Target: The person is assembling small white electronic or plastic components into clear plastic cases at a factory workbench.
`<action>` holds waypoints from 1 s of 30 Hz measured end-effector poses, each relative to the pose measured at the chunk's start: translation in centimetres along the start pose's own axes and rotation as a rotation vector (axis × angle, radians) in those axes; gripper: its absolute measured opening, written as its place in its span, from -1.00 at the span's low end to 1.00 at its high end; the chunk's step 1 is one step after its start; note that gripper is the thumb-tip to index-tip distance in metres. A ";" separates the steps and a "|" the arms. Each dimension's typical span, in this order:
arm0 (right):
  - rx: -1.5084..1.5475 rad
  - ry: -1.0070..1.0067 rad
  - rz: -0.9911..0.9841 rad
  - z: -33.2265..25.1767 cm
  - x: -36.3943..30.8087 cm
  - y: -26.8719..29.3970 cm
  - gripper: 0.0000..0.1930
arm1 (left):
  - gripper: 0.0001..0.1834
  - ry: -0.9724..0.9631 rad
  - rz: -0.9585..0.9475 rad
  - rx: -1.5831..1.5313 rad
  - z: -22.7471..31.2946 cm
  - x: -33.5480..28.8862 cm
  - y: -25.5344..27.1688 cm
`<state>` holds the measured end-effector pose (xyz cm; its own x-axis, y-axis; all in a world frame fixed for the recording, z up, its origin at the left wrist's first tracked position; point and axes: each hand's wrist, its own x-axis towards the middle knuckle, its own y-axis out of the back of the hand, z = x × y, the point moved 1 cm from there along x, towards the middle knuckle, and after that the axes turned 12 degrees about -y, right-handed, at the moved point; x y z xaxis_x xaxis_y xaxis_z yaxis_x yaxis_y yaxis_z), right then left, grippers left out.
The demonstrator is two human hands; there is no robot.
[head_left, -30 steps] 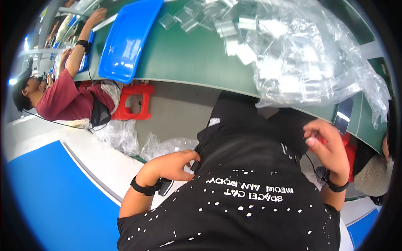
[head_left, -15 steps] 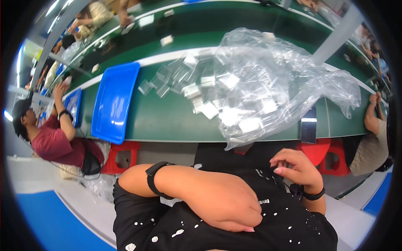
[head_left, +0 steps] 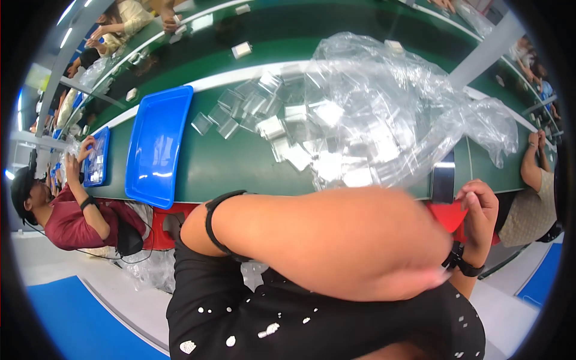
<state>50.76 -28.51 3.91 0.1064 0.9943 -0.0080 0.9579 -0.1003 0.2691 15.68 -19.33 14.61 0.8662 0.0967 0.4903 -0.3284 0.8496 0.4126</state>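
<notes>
Blurred by motion, my left hand [head_left: 396, 246] reaches across my body toward my right wrist. Its fingertips lie close to the black wristband [head_left: 459, 261] there; whether they touch it, and how they are bent, I cannot make out. My right hand [head_left: 480, 207] is raised by the table edge with loosely bent fingers, and nothing shows in it. Just beyond that hand lies a dark phone [head_left: 443, 180]. A large clear plastic bag [head_left: 372, 90] rests on the green table [head_left: 234, 171], with several small clear plastic cases [head_left: 228, 127] spilling out to its left.
An empty blue tray [head_left: 157, 147] stands left of the cases. Behind runs a green belt [head_left: 198, 51] carrying a few small white pieces [head_left: 242, 50]. A co-worker in a dark red shirt [head_left: 78, 219] sits at the left beside another blue tray [head_left: 96, 162]. A metal post [head_left: 486, 51] rises at right.
My left hand has moved right and up, toward my right wrist. My right hand has shifted right and up to the table edge. The co-worker's hands have moved lower, over their tray.
</notes>
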 end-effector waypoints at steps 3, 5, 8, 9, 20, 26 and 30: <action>-0.176 -0.156 0.276 4.1 2.3 3.7 -0.85 | -0.74 -0.017 -0.285 0.165 -0.3 -0.7 0.2; -0.343 -0.196 0.344 7.2 4.2 6.1 -0.84 | -0.78 0.014 -0.379 0.202 -0.6 -1.2 0.4; -0.691 -0.085 0.454 11.4 5.7 8.2 -0.77 | -0.79 -0.088 -0.455 0.404 -0.7 -2.6 1.5; -0.747 -0.054 0.489 12.6 6.1 8.5 -0.77 | -0.81 -0.105 -0.425 0.402 -0.8 -3.0 2.0; -0.734 -0.040 0.582 15.7 6.2 9.4 -0.73 | -0.88 -0.123 -0.144 0.530 0.8 -7.6 8.6; -0.918 -0.141 0.521 17.1 6.7 11.4 -0.75 | -0.86 -0.109 -0.024 0.747 1.0 -8.5 10.4; -0.841 -0.096 0.560 18.2 6.6 12.2 -0.79 | -0.85 -0.054 -0.015 0.669 1.0 -8.9 10.4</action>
<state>68.01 -23.79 -10.38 0.5387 0.8014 0.2600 0.2693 -0.4562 0.8482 4.15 -11.91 15.27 0.8580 0.0463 0.5115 -0.4944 0.3446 0.7980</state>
